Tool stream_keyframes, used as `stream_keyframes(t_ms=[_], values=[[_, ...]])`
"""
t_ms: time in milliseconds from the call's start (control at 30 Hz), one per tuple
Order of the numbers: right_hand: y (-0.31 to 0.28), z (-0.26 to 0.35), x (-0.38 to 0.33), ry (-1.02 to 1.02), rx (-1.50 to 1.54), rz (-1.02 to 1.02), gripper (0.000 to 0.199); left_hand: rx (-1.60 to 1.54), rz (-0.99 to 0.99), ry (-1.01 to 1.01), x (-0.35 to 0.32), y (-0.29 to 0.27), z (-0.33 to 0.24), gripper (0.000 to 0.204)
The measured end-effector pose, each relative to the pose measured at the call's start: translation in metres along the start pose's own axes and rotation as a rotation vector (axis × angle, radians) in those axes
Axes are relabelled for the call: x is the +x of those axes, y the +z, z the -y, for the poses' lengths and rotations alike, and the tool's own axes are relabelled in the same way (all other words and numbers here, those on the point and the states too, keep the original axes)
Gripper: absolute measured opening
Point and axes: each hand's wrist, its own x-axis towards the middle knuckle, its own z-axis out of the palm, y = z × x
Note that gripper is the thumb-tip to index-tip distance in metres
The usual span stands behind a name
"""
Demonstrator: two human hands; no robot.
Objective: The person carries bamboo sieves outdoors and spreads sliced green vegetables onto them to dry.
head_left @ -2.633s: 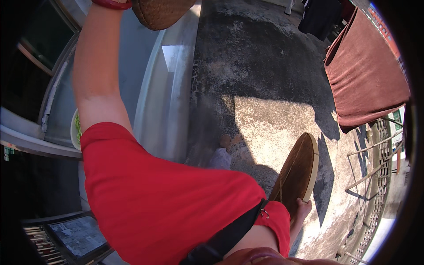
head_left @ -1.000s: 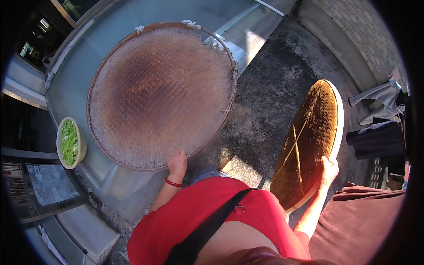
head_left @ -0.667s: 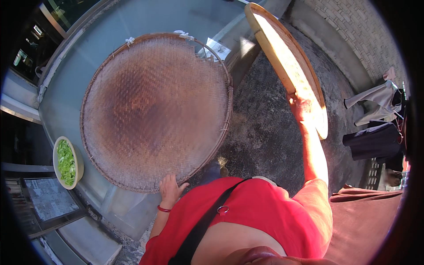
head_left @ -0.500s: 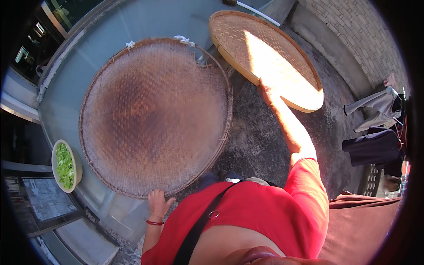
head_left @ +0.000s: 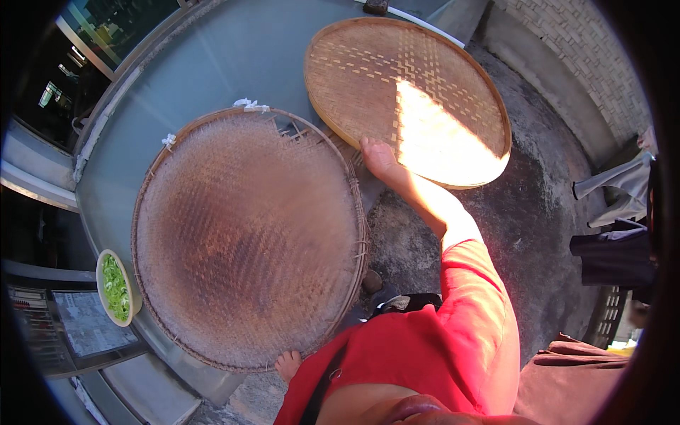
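A large round woven bamboo tray [head_left: 241,234], browned in the middle and frayed at its upper right edge, lies on a blue-grey surface to the left. My left hand [head_left: 287,365] grips its near rim, fingertips over the edge and thumb hidden. Farther right, a paler round bamboo tray [head_left: 354,92] catches a bright patch of sunlight. My right hand [head_left: 380,157] is closed on this tray's near-left rim, with most of the fingers out of sight underneath. White ties [head_left: 244,105] are knotted on the browned tray's far rim.
A pale basin [head_left: 133,287] of chopped green leaves stands by the browned tray's left side. Dark concrete floor [head_left: 538,212] runs to a brick wall [head_left: 588,57]. Clothes [head_left: 613,251] hang at the right, and a brown cloth [head_left: 574,375] is at the lower right.
The pale tray has shifted left in view, and its woven face shows more fully. My right hand moved left with it. The browned tray and my left hand sit lower in view.
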Motion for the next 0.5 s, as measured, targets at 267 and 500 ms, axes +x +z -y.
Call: stream_keyframes(t_ms=[267, 500], values=[[0.035, 0.010, 0.029, -0.100, -0.036, 0.102, 0.009, -0.158, 0.031, -0.126, 0.009, -0.033, -0.031, 0.045], [0.010, -0.007, 0.030, 0.091, 0.240, 0.362, 0.030, -0.357, 0.067, -0.166, 0.045, -0.106, -0.045, 0.039]])
